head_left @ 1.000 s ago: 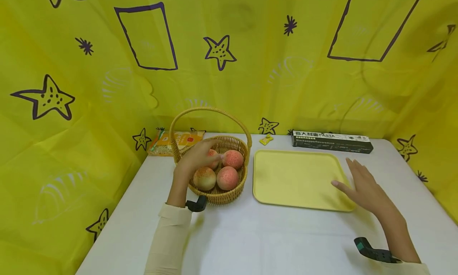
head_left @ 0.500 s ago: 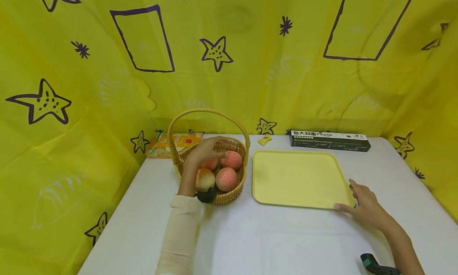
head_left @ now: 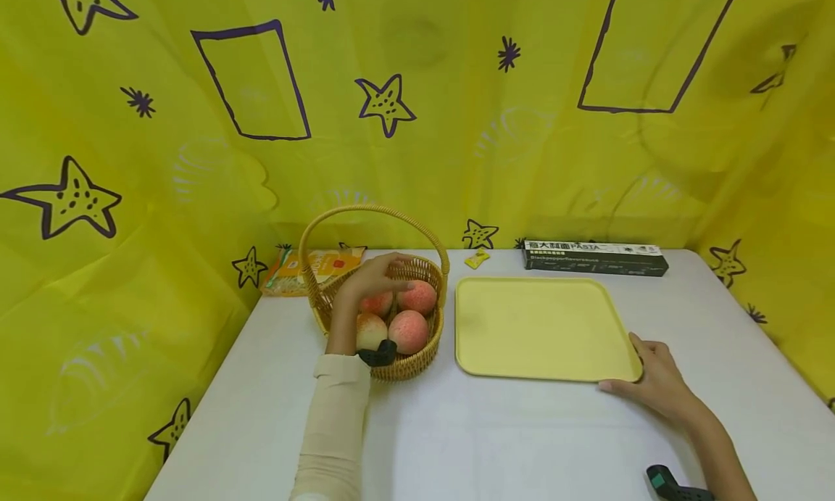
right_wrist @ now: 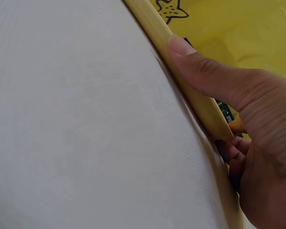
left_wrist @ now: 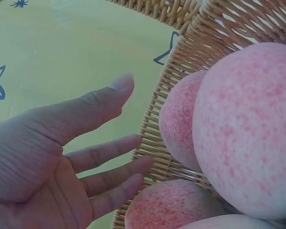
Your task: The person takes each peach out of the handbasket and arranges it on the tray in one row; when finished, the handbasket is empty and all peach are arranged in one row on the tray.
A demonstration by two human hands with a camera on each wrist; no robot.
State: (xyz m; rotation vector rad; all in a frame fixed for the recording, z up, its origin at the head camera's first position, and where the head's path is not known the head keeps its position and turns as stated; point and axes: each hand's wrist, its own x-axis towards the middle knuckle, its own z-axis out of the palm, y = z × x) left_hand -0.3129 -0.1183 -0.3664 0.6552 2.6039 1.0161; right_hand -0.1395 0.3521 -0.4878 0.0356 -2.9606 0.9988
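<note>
My left hand hovers over a wicker basket with a tall arched handle, its fingers extended and loosely spread. Several round peaches, pink and speckled, lie inside; one paler peach is partly hidden by my wrist. The left wrist view shows the hand close beside the peaches, with nothing between thumb and fingers. At its near right corner, my right hand grips a flat yellow tray. In the right wrist view the thumb lies along the tray's rim, the fingers round the corner.
Along the back of the white table lie an orange food packet, a small yellow wrapped candy and a long dark pasta box. A yellow patterned curtain hangs behind and at the sides.
My right hand has come down from above the tray's right side and taken hold of its near right corner. My left hand has shifted slightly right over the basket. The head view has shifted slightly.
</note>
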